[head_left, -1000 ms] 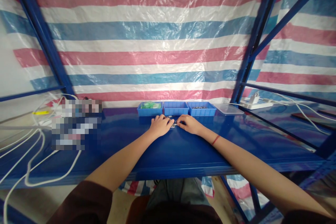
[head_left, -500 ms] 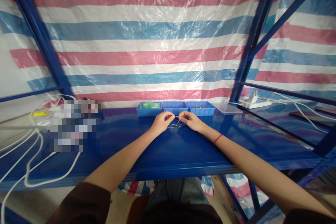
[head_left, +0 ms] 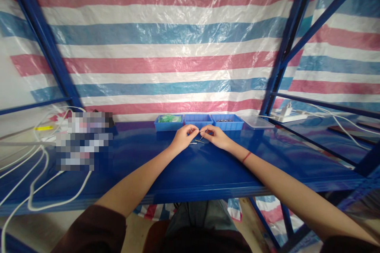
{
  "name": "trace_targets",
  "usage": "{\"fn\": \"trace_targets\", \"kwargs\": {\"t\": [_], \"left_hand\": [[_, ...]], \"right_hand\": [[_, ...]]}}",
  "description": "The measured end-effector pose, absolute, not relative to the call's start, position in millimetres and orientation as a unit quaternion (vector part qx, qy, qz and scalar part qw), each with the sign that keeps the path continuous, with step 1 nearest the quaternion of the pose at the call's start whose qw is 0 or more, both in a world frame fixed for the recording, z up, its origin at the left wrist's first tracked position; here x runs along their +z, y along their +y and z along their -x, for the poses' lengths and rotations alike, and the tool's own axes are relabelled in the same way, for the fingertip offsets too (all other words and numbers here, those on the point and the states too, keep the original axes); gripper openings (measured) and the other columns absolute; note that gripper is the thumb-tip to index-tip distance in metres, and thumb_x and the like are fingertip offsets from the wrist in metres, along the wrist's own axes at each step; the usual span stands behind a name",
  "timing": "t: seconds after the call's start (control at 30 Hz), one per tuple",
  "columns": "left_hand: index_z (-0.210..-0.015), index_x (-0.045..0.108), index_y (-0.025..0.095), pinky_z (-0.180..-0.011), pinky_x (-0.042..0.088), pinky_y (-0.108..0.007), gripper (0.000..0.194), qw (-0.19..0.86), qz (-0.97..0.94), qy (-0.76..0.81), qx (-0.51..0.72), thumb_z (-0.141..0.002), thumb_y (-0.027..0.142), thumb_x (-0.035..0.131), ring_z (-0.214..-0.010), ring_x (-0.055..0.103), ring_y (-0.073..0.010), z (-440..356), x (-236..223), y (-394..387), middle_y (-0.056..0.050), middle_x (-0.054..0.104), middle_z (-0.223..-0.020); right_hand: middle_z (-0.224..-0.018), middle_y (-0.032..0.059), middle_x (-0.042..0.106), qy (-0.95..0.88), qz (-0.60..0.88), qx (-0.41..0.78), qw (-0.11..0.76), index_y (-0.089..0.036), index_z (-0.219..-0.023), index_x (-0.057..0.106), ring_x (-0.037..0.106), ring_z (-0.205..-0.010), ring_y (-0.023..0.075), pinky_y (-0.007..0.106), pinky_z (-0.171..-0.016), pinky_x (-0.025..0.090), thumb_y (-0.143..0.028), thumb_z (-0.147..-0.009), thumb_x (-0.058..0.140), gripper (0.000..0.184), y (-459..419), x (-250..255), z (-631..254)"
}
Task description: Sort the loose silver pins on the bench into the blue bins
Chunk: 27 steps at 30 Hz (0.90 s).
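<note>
My left hand [head_left: 184, 137] and my right hand [head_left: 216, 136] meet over the middle of the blue table, thumb and fingertips pinched on each. Between them is a small thin metal piece [head_left: 200, 131], mostly hidden by the fingers; its exact kind is too small to make out. Just below the fingertips, several slim metal rods [head_left: 199, 141] lie on the tabletop, one partly behind the left hand.
Behind the hands stand three blue bins: one with green packets [head_left: 170, 118], a middle bin [head_left: 198, 124], and one with small metal parts [head_left: 225, 120]. A clear plastic lid [head_left: 259, 122] lies right of them. White cables [head_left: 46, 166] and a blurred-out area occupy the left; a power strip [head_left: 288, 115] sits right.
My fingertips have drawn slightly closer together, leaving less of the metal piece showing between them. The bins and the arms stay nearly where they were.
</note>
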<state>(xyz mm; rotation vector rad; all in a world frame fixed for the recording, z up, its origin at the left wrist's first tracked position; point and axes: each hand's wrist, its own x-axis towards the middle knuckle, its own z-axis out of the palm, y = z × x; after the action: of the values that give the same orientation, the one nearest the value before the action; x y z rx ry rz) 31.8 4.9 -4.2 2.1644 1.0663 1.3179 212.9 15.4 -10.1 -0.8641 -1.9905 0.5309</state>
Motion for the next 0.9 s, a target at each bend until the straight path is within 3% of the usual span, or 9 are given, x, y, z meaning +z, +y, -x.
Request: {"fn": "trace_targets", "kwargs": {"t": [0.23, 0.33, 0.53, 0.67, 0.77, 0.9], "left_hand": [[-0.079, 0.062, 0.017, -0.078, 0.046, -0.027, 0.018, 0.127, -0.807, 0.392, 0.424, -0.081, 0.031, 0.05, -0.082, 0.059, -0.0155, -29.5, -4.2, 5.9, -0.003, 0.064, -0.082], [-0.091, 0.062, 0.018, -0.085, 0.044, -0.032, 0.025, 0.076, -0.825, 0.427, 0.361, -0.084, 0.037, 0.047, -0.093, 0.057, -0.0189, -25.9, -3.9, 5.2, -0.005, 0.063, -0.093], [-0.131, 0.038, 0.028, -0.1, 0.028, -0.05, 0.073, 0.057, -0.829, 0.523, 0.19, -0.072, 0.071, 0.04, -0.126, 0.034, -0.0331, -15.8, -2.5, 0.8, -0.012, 0.04, -0.135], [-0.137, 0.028, 0.031, -0.104, 0.019, -0.053, 0.087, 0.085, -0.827, 0.541, 0.129, -0.066, 0.079, 0.037, -0.134, 0.02, -0.035, -13.8, -5.9, 2.1, -0.013, 0.024, -0.145], [-0.137, 0.027, 0.029, -0.105, 0.02, -0.05, 0.085, 0.082, -0.826, 0.544, 0.126, -0.068, 0.077, 0.036, -0.134, 0.022, -0.0339, -14.5, -8.2, 4.5, -0.013, 0.023, -0.146], [-0.137, 0.028, 0.028, -0.105, 0.022, -0.047, 0.082, 0.077, -0.824, 0.548, 0.124, -0.07, 0.075, 0.035, -0.133, 0.024, -0.0332, -14.5, -9.9, 8.2, -0.013, 0.024, -0.146]], "right_hand": [[-0.086, 0.0047, 0.062, -0.785, 0.358, 0.147, 0.483, -0.018, -0.081, 0.062, 0.055, -0.071, 0.0144, 0.028, -0.063, 0.044, -0.04, -0.078, 0.058, 0.022, 10.7, -6.6, -211.9], [-0.081, 0.005, 0.062, -0.793, 0.362, 0.082, 0.484, -0.019, -0.077, 0.063, 0.055, -0.075, 0.016, 0.029, -0.065, 0.044, -0.038, -0.08, 0.055, 0.021, 10.8, 1.3, -215.2], [-0.083, 0.0105, 0.061, -0.677, 0.493, -0.154, 0.525, -0.016, -0.083, 0.064, 0.053, -0.08, 0.022, 0.038, -0.078, 0.042, -0.034, -0.084, 0.049, 0.024, 39.7, 12.1, -263.7], [-0.104, 0.0185, 0.056, -0.628, 0.589, -0.248, 0.444, -0.015, -0.098, 0.064, 0.045, -0.1, 0.0341, 0.049, -0.084, 0.037, -0.041, -0.08, 0.053, 0.034, 47.4, 6.6, -286.0], [-0.103, 0.017, 0.058, -0.686, 0.551, -0.23, 0.416, -0.014, -0.103, 0.062, 0.047, -0.101, 0.0315, 0.047, -0.089, 0.037, -0.04, -0.084, 0.047, 0.036, 40.4, 3.4, -272.7], [-0.102, 0.0113, 0.063, -0.831, 0.416, -0.12, 0.349, -0.016, -0.106, 0.059, 0.054, -0.097, 0.0241, 0.04, -0.091, 0.041, -0.032, -0.089, 0.038, 0.032, 30.7, -7.4, -234.0]]}}
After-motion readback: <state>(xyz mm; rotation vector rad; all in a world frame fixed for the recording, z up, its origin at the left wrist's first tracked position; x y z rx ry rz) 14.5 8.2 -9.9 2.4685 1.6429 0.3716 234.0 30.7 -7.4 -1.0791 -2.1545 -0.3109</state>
